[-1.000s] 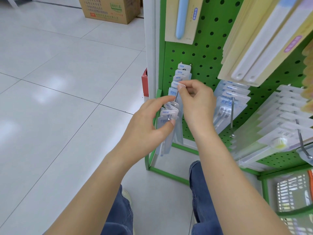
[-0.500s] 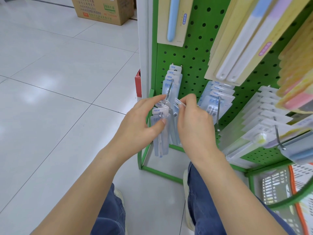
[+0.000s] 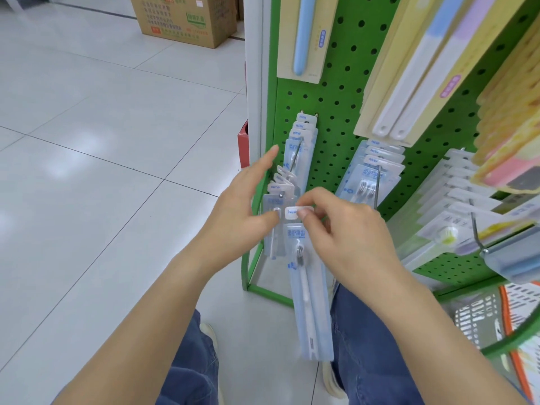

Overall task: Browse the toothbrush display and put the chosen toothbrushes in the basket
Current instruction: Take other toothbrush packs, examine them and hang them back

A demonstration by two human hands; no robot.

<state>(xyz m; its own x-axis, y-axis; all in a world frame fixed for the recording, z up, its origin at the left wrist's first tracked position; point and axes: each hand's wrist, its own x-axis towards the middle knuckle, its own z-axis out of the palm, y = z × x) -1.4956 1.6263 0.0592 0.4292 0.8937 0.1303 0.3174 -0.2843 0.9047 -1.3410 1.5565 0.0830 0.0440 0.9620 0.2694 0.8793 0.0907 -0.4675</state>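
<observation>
My right hand point(image 3: 347, 235) pinched the white hang tab of a clear toothbrush pack point(image 3: 309, 290) between thumb and fingertips, and the pack hung down from that pinch, tilted a little, off the hook and in front of my knees. My left hand point(image 3: 242, 211) was spread, fingers straight; its thumb pressed against the front of the packs still on the hook point(image 3: 276, 217), and its forefinger pointed up beside the row. That row of hanging packs ran back along a metal hook point(image 3: 295, 154) to the green pegboard point(image 3: 344, 118). Just to the right hung a second row of the same blue-labelled packs point(image 3: 371, 173), and farther right a row of white-carded ones point(image 3: 458, 200). Above them hung larger cream cards, one with a pale blue toothbrush point(image 3: 304, 33). The basket point(image 3: 479, 320), white mesh with an orange rim, stood on the floor at the lower right, behind the rack's green frame, well apart from the pack I held. A cardboard box point(image 3: 184, 19) sat on the tiled floor point(image 3: 87, 171) in the distance.
</observation>
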